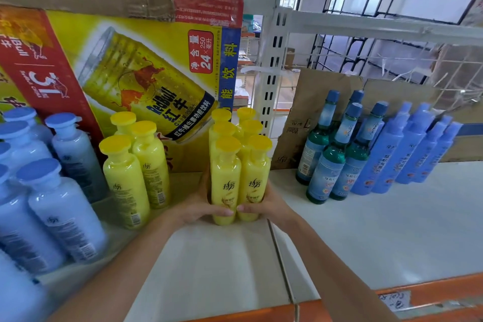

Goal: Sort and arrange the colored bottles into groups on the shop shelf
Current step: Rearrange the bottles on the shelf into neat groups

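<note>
White shelf (366, 230) carries everything. Mid-shelf, the left hand (197, 208) and right hand (266, 204) curl round a standing block of six yellow bottles (226, 178), thumbs across the front pair. Three loose yellow bottles (125, 180) stand just left; green bottles (337, 162) and blue spray bottles (386, 154) stand farther back right.

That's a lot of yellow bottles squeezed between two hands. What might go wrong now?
The left hand and right hand grip mainly the front yellow bottles; the back bottles could topple. If slid, the cluster may catch on the shelf seam or knock the three yellow bottles at left.
</note>
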The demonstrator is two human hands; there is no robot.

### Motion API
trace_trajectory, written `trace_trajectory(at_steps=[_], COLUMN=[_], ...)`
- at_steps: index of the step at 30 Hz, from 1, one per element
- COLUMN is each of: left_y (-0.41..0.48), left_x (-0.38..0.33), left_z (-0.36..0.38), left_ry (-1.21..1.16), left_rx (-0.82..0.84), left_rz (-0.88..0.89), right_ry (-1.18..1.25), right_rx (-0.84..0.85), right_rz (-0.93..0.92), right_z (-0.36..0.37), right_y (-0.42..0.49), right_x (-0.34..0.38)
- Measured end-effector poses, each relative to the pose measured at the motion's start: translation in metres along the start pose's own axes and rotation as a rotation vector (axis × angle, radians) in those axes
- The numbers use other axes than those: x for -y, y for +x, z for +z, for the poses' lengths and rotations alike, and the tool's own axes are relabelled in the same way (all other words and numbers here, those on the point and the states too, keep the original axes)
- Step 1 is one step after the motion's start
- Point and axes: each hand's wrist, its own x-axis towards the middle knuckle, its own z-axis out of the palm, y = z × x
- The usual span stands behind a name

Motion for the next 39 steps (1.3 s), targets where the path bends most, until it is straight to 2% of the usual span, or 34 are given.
trace_trajectory(at_steps=[17, 20, 25, 29, 35, 39], left_y=[0.006, 0.001, -0.010, -0.021, -0.022, -0.020], left_x=[0.006, 0.006, 0.008, 0.014, 0.014, 0.017], left_z=[0.000, -0.001, 0.015, 0.023, 0.032, 0.026], left_ry=[-0.004, 0.027, -0.114, 0.003, 0.064, 0.066], left_rx=[0.016, -0.045, -0.303, -0.434, -0.478, -0.419], left_rz=[-0.058, -0.049, 0.193, 0.300, 0.357, 0.339], right_ry=[0.040, 0.009, -0.101, -0.101, -0.131, -0.142], right_rx=[-0.039, -0.034, -0.111, -0.120, -0.110, -0.105], right_rz=[-0.065, -0.059, -0.064, -0.092, -0.101, -0.099], right_z=[0.005, 0.004, 0.007, 0.010, 0.011, 0.012], right_y=[0.005, 0.004, -0.004, -0.011, -0.011, -0.011], right_x=[-0.006, -0.006, -0.011, -0.011, -0.011, -0.011])
